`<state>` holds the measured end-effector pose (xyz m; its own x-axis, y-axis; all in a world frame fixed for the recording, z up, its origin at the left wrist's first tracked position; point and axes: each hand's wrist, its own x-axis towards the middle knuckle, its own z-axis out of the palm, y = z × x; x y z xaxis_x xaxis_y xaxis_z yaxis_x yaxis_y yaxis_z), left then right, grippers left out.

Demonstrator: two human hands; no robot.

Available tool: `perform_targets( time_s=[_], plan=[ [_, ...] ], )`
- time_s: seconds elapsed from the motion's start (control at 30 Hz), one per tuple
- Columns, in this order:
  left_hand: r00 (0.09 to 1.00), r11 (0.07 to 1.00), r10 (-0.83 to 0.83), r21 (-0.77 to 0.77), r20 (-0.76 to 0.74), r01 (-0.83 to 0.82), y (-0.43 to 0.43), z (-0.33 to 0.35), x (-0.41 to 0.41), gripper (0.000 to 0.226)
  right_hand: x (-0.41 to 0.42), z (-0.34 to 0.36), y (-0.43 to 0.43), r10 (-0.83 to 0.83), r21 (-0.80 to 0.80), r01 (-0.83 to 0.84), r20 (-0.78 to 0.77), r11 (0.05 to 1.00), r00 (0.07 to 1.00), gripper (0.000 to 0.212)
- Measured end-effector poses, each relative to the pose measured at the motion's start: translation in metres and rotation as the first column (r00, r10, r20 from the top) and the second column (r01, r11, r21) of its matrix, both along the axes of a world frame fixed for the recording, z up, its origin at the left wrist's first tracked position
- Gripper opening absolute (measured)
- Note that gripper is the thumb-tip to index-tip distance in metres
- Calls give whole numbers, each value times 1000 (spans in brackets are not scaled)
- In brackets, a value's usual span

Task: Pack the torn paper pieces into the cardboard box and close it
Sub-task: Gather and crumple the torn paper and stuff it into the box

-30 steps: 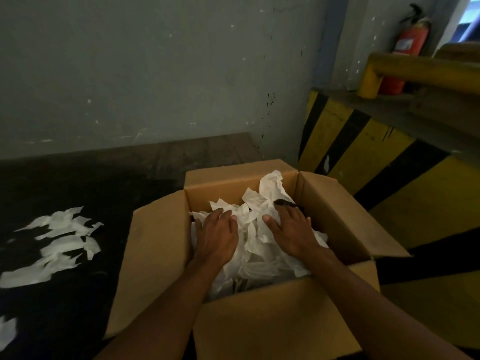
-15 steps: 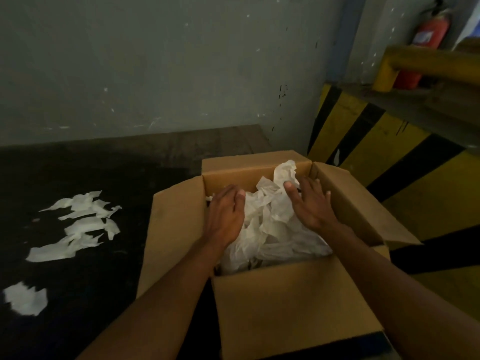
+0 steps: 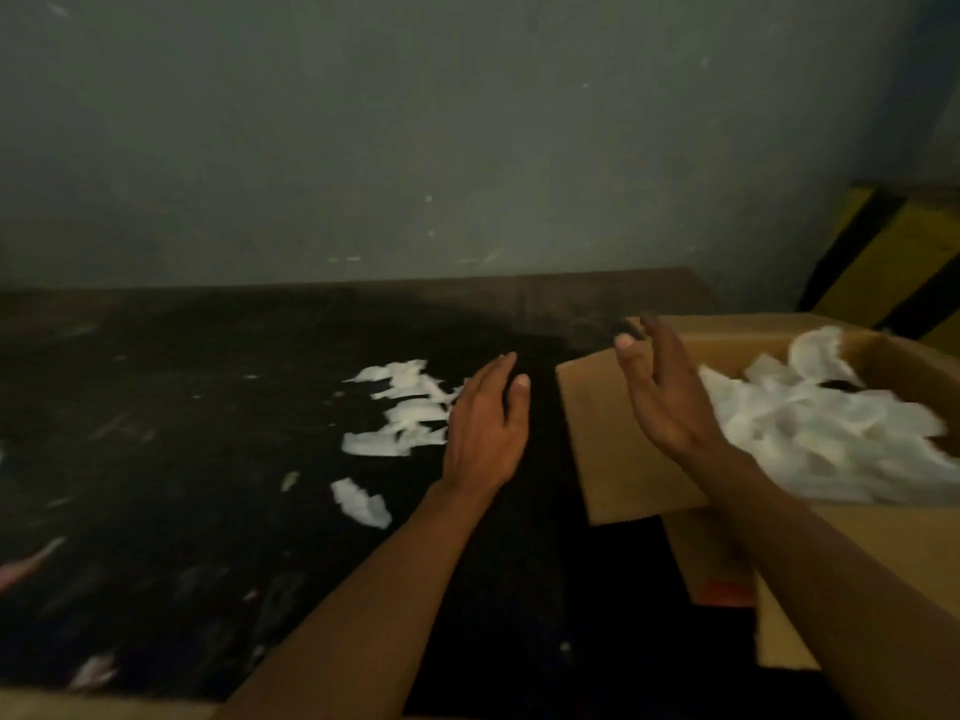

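Box (image 3: 623, 459) w/ paper (image 3: 810, 433) vacated: L hand (image 3: 485, 428), R hand (image 3: 662, 402) lifted out, slack (empty).

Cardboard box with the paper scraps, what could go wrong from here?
The white torn paper heap rises above the rim of the brown cardboard box, so flaps may not shut flat and scraps could spill. Loose white pieces lie on the dark table beside the left hand; a sweep could scatter or miss some.

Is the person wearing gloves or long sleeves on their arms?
No. The left hand and right hand are bare: no gloves, rings or watch that I can see. The left forearm and right forearm are bare too, with no sleeve in view. The picture is dim and blurry, though.
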<state>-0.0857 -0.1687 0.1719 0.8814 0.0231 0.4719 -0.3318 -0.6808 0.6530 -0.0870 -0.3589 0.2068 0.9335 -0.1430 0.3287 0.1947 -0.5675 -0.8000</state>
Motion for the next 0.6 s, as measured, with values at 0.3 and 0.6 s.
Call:
perform_targets(
  time_s=[0.3, 0.6],
  plan=[
    [963, 972, 235, 35, -135, -233, 187, -63, -49, 47, -16, -67, 160, 151, -40, -161, -188, 986, 970, 72],
    [902, 967, 244, 157, -355, -200, 210, -138, -23, 97, 54, -129, 197, 176, -109, -223, -335, 969, 926, 76]
  ],
)
